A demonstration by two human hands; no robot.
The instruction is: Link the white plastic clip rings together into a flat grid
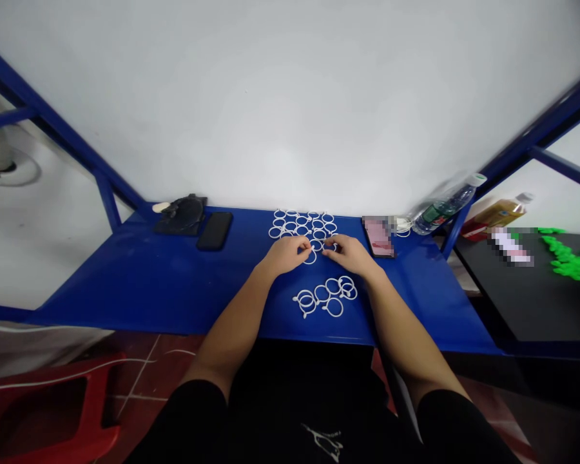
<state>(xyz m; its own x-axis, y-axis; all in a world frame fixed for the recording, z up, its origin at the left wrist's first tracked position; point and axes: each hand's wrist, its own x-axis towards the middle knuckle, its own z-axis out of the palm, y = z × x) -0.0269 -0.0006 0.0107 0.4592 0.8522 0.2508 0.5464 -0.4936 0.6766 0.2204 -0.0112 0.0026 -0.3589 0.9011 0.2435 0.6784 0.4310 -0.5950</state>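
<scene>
On the blue table [140, 283] lies a linked sheet of small white plastic rings [303, 225] near the wall. My left hand [286, 254] and my right hand [348, 254] rest at its near edge, fingers pinched on white rings [314, 250] between them. A smaller cluster of white rings [326, 296] lies closer to me, between my forearms, untouched.
A black phone [215, 230] and a dark glove-like bundle [181, 214] lie at the back left. A second phone [379, 236] and a plastic bottle [444, 206] are at the back right. A black table with green pieces [568, 258] stands right; a red stool [48, 412] lower left.
</scene>
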